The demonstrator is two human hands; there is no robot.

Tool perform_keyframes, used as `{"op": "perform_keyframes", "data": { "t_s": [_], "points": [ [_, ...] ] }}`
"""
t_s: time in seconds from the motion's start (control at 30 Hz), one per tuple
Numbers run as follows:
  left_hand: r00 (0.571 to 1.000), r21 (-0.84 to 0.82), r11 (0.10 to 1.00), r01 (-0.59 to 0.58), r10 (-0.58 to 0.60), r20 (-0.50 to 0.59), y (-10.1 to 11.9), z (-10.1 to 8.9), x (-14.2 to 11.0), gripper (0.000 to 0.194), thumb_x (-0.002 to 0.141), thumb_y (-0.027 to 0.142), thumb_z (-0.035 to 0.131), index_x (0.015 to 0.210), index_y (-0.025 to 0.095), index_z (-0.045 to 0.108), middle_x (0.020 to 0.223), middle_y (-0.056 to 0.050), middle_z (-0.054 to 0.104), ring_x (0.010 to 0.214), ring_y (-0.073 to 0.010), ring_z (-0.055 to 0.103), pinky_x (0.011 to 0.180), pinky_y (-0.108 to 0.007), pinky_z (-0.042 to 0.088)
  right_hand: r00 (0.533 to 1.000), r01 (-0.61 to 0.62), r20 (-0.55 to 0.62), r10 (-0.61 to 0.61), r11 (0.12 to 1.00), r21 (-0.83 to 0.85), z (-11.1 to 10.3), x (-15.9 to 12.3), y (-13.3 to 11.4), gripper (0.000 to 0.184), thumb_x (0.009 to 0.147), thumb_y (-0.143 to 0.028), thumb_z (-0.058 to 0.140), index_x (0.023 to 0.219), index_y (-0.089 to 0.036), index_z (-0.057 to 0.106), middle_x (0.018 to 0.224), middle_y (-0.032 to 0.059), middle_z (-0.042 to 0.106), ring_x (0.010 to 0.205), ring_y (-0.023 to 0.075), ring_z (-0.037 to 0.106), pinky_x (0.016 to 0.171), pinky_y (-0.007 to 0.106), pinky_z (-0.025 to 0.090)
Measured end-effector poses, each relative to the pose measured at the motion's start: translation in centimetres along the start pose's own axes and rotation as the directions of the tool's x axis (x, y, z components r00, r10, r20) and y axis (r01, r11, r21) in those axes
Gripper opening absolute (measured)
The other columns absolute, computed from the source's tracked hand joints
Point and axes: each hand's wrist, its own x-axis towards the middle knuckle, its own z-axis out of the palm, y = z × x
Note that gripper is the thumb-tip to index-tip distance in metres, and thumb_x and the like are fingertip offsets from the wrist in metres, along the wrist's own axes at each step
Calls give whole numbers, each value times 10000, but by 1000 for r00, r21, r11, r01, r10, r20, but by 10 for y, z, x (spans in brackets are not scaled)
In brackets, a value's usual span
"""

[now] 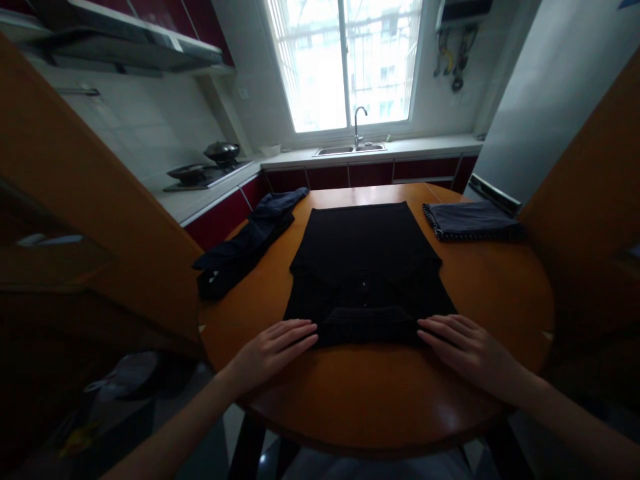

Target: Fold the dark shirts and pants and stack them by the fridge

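A black collared shirt (367,247) lies flat on the round wooden table, its hem toward the window and its collar at the near end. Small buttons show just beyond the collar. My left hand (273,350) rests on the shirt's near left corner, fingers stretched out and close together. At the near right corner, my right hand (465,347) lies the same way, with its fingers extended over the fabric. Both palms face down, and neither hand visibly grips the cloth.
Dark crumpled clothes (245,247) lie along the left edge of the wooden table (370,393). A folded dark blue garment (473,220) sits at the far right. Beyond are a counter with a sink (345,151), a stove (213,175) and a refrigerator (525,100).
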Motion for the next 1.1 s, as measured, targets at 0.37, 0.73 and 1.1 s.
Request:
{"op": "perform_keyframes", "data": {
  "t_s": [0.37,0.73,1.1],
  "points": [
    [999,-67,997,-26,23,-32,-5,19,26,378,1032,112,430,1386,179,549,1424,-90,586,1391,-223,470,1131,-430,462,999,-22,-42,19,997,-69,20,23,-10,353,953,-68,488,1254,-144,655,1361,110,639,1252,254,596,1045,451,499],
    [940,-521,789,327,-330,89,-24,6,43,271,1006,214,506,1211,215,684,1290,-64,687,1148,-182,668,1007,-312,520,968,-235,-39,249,947,219,10,44,5,268,962,-103,469,1087,-186,692,1188,94,729,1108,214,680,939,372,539],
    [690,-613,343,712,-508,516,-90,-8,86,347,841,512,688,941,192,779,782,-3,707,710,-156,623,646,-214,472,780,-563,587,216,653,507,-7,111,93,228,912,-323,514,919,-204,709,856,24,701,802,186,626,738,274,475]
  ]
}}
